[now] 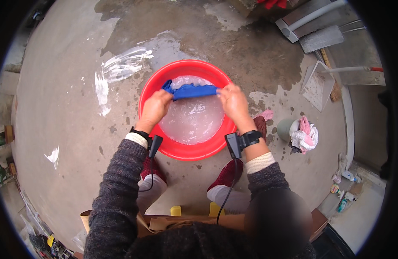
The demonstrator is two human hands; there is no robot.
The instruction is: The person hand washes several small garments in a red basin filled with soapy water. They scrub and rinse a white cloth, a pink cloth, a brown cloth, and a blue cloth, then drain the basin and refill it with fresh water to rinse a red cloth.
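Observation:
A blue cloth (pixel 195 91) is stretched between my two hands above the cloudy, sudsy water (pixel 194 121) in a round red plastic basin (pixel 186 154). My left hand (pixel 157 106) grips its left end, where a bunched part sticks up near the basin's inner wall. The right end is pinched in my right hand (pixel 233 100), over the basin's right rim. Both hands are slightly blurred. Black straps with small devices and cables sit on both wrists.
Right of the basin, a bucket (pixel 284 129) stands beside bunched white and pink cloths (pixel 304 136). A dustpan (pixel 317 85) and a broom (pixel 335 92) are farther right. Bottles (pixel 349 176) lie at lower right. Wet patches mark the concrete floor (pixel 72 97). My feet flank the basin's near side.

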